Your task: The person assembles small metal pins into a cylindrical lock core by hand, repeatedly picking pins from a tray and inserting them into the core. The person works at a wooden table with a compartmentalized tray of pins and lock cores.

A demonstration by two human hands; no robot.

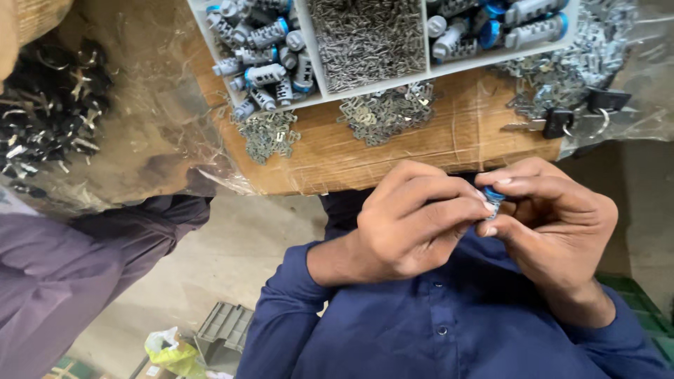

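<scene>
Cylinder [493, 200], grey with a blue cap, sits pinched between both grips. Left hand [411, 221] and right hand [554, 217] curl inward, fingertips meeting on it, just below the surface [393, 158] edge.

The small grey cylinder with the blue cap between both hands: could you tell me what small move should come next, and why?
Probably hold it steady and seat the part: the left hand and right hand both pinch the small grey cylinder with the blue cap at its end, away from the white compartment tray.
</scene>
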